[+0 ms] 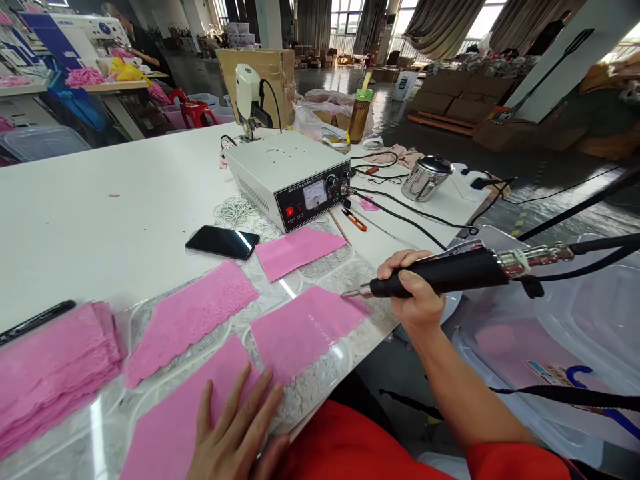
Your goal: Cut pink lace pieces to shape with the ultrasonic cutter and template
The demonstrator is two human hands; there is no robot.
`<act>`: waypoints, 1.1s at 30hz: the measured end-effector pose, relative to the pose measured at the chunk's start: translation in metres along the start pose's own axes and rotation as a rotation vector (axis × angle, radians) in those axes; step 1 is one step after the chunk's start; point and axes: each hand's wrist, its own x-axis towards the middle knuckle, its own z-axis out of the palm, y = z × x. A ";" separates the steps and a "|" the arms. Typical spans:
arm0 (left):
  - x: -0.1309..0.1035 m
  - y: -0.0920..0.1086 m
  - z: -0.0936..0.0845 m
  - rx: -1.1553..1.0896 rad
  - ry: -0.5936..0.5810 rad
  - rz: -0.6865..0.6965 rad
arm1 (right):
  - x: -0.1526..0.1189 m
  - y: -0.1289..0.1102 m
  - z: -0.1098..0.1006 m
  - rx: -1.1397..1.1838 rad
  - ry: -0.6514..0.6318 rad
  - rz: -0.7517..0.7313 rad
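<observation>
Pink fabric piece (295,333) lies flat on the table (125,220), slanting up toward the right hand (420,308), closed around a black handpiece (465,270) whose tip meets its far edge; the left hand (233,427), nearer, spreads beside its lower-left corner.

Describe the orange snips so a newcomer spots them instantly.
Find the white box with the dial on the tabletop. The small snips lie just off its front panel's right end. Their orange handles set them apart from the pink scrap nearby.
</observation>
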 end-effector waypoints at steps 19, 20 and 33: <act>-0.001 0.000 0.002 -0.034 0.012 -0.015 | -0.002 -0.018 -0.027 -0.087 0.050 -0.072; 0.000 0.000 0.002 -0.035 0.010 -0.018 | -0.002 -0.018 -0.027 -0.081 0.047 -0.069; 0.018 0.007 -0.016 -0.150 0.068 0.013 | 0.029 -0.007 -0.047 -0.055 0.309 -0.238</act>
